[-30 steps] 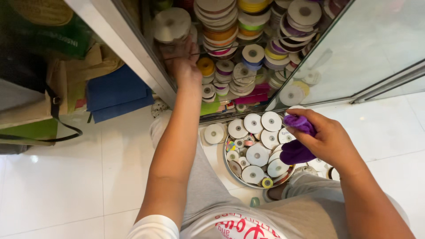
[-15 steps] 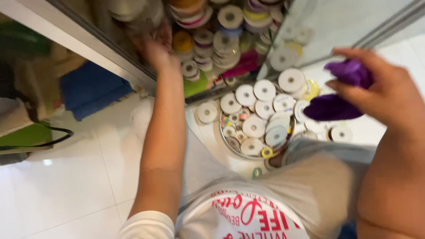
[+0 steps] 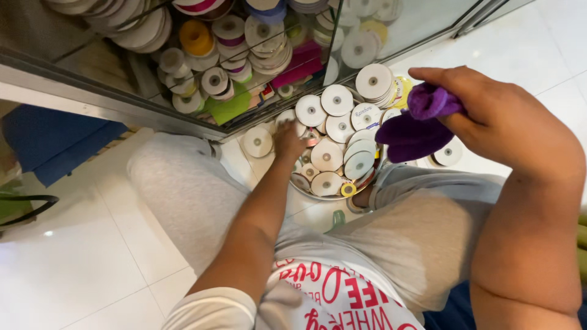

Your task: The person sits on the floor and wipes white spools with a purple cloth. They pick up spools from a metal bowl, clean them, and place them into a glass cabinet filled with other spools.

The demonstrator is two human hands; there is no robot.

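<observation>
My left hand (image 3: 289, 140) reaches down into a round metal tray (image 3: 318, 194) on the floor, fingers on the ribbon spools (image 3: 328, 153) piled in it; whether it grips one I cannot tell. My right hand (image 3: 495, 119) hovers to the right of the tray, shut on a bunched purple cloth (image 3: 416, 125). Behind the tray, a glass cabinet shelf (image 3: 244, 36) holds several more ribbon spools, among them a yellow spool (image 3: 195, 36).
I sit on white floor tiles (image 3: 79, 269) with grey-trousered legs on both sides of the tray. A loose white spool (image 3: 257, 141) lies left of the tray. Blue folded sheets (image 3: 55, 143) lie at left under the cabinet frame. A black strap (image 3: 30, 208) curves at far left.
My left hand has come down from the cabinet shelf to the tray of spools. My right hand with the purple cloth has lifted off the tray and moved right.
</observation>
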